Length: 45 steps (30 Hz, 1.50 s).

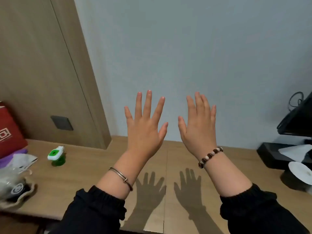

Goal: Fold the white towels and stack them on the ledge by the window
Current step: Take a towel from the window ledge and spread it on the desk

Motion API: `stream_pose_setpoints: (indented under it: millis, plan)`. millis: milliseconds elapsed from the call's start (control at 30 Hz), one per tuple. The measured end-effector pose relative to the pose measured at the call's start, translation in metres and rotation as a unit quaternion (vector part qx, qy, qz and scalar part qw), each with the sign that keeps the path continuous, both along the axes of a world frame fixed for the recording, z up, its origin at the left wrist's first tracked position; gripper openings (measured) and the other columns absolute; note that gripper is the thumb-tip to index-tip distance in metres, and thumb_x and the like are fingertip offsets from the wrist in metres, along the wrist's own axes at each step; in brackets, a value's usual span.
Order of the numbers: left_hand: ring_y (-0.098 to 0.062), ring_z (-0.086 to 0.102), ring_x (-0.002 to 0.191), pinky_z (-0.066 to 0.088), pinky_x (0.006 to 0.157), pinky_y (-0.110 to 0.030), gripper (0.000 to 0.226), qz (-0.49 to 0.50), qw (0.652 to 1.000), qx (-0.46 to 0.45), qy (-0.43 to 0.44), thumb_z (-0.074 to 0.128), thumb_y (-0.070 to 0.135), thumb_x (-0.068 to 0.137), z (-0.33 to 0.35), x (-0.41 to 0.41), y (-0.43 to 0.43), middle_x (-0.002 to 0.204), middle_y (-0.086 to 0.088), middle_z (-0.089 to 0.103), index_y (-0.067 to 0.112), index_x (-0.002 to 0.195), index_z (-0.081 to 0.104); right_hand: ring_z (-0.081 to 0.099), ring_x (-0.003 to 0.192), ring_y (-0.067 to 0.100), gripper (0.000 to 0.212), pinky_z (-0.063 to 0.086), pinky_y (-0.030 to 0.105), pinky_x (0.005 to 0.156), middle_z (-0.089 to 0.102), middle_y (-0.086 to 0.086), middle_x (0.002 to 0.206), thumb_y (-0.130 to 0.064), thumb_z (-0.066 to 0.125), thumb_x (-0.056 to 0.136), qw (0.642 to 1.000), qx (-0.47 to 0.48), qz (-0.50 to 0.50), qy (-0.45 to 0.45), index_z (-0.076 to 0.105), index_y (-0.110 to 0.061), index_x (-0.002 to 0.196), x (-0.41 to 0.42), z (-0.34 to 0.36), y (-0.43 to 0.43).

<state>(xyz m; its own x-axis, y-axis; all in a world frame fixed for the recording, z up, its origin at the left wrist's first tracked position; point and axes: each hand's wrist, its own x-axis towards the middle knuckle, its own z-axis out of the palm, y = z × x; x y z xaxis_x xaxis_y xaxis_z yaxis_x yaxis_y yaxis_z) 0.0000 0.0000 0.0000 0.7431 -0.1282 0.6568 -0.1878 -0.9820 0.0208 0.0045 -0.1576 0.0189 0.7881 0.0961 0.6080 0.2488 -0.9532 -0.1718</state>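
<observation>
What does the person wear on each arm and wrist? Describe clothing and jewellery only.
Both arms wear black sleeves, the left sleeve and right sleeve each ending in a gathered elastic cuff. On the left is a thin metal bangle with a small clasp; on the right, a bracelet of dark brown and pale round beads.

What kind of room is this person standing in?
Probably a bedroom or hotel room, though that is a guess. A wooden desk stands against a plain wall, a dark socket plate is set in a wood panel, and a red bag sits on the desk.
</observation>
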Motion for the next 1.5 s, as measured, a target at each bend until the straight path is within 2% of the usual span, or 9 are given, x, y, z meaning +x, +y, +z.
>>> stream_pose_setpoints:
  millis: [300,533,667,833,1000,1100,1167,1333,1500]
  plan:
    - [-0.032,0.008,0.145,0.014,0.108,-0.062,0.071,0.212,0.969,-0.015,0.128,0.041,0.047,0.089,-0.076,-0.094,0.129,0.157,-0.012,0.013,0.025,0.15,0.012,0.008,0.145,0.029,0.061,0.005,0.052,0.114,0.015,0.015,0.157,-0.037,0.036,0.095,0.97,-0.065,0.187,0.14,0.024,-0.009,0.148,-0.018,-0.077,0.136]
    - [-0.031,0.01,0.145,0.02,0.108,-0.061,0.069,0.386,0.901,-0.057,0.189,0.038,0.049,0.091,-0.11,-0.244,0.262,0.157,-0.011,0.015,0.025,0.15,0.011,0.011,0.145,0.026,0.061,0.008,0.051,0.115,0.017,0.012,0.157,-0.039,0.042,0.094,0.913,-0.108,0.36,0.161,0.026,-0.012,0.147,-0.118,-0.114,0.308]
    - [-0.029,0.006,0.146,0.014,0.11,-0.059,0.07,0.458,0.862,-0.081,0.203,0.039,0.049,0.091,-0.124,-0.33,0.322,0.158,-0.009,0.012,0.027,0.15,0.009,0.017,0.144,0.029,0.062,0.013,0.053,0.114,0.022,0.014,0.155,-0.036,0.048,0.092,0.872,-0.119,0.446,0.164,0.031,-0.01,0.145,-0.187,-0.128,0.394]
    - [-0.027,-0.007,0.146,0.0,0.111,-0.055,0.068,0.551,0.8,-0.137,0.195,0.028,0.049,0.092,-0.145,-0.428,0.366,0.159,-0.006,0.001,0.029,0.15,-0.002,0.017,0.144,0.029,0.061,0.012,0.05,0.114,0.023,0.014,0.155,-0.039,0.045,0.094,0.802,-0.178,0.55,0.151,0.029,-0.011,0.146,-0.272,-0.151,0.472]
    - [-0.021,-0.031,0.137,-0.008,0.112,-0.056,0.066,0.629,0.713,-0.212,0.223,0.015,0.05,0.093,-0.173,-0.505,0.386,0.156,-0.001,-0.02,0.036,0.135,-0.034,0.013,0.145,0.028,0.062,0.01,0.049,0.115,0.017,0.012,0.157,-0.039,0.043,0.095,0.724,-0.208,0.638,0.163,0.025,-0.012,0.148,-0.338,-0.172,0.538]
    - [-0.023,-0.02,0.142,-0.001,0.113,-0.056,0.069,0.672,0.676,-0.217,0.21,0.027,0.047,0.093,-0.183,-0.546,0.392,0.158,-0.005,-0.01,0.032,0.145,-0.016,0.014,0.144,0.03,0.061,0.011,0.049,0.115,0.019,0.014,0.156,-0.037,0.043,0.095,0.664,-0.214,0.695,0.173,0.026,-0.009,0.147,-0.377,-0.185,0.574]
    - [-0.021,-0.022,0.141,-0.007,0.112,-0.053,0.071,0.693,0.649,-0.24,0.202,0.036,0.045,0.094,-0.187,-0.568,0.394,0.157,-0.001,-0.016,0.032,0.148,-0.009,0.016,0.142,0.031,0.059,0.012,0.049,0.114,0.021,0.015,0.154,-0.034,0.044,0.095,0.623,-0.219,0.727,0.188,0.027,-0.009,0.146,-0.403,-0.191,0.592]
    - [-0.018,-0.026,0.141,-0.01,0.114,-0.049,0.07,0.748,0.576,-0.273,0.184,0.034,0.046,0.095,-0.196,-0.618,0.404,0.151,0.004,-0.028,0.037,0.142,-0.017,0.02,0.141,0.031,0.059,0.017,0.045,0.115,0.022,0.016,0.154,-0.033,0.046,0.095,0.534,-0.232,0.792,0.185,0.027,-0.008,0.146,-0.463,-0.201,0.621]
    - [-0.016,-0.03,0.138,-0.011,0.113,-0.047,0.07,0.766,0.553,-0.275,0.177,0.033,0.046,0.095,-0.205,-0.674,0.413,0.151,0.003,-0.029,0.036,0.143,-0.016,0.006,0.145,0.023,0.065,0.001,0.036,0.116,0.008,0.009,0.158,-0.038,0.043,0.096,0.485,-0.264,0.816,0.172,0.016,-0.014,0.15,-0.521,-0.219,0.642]
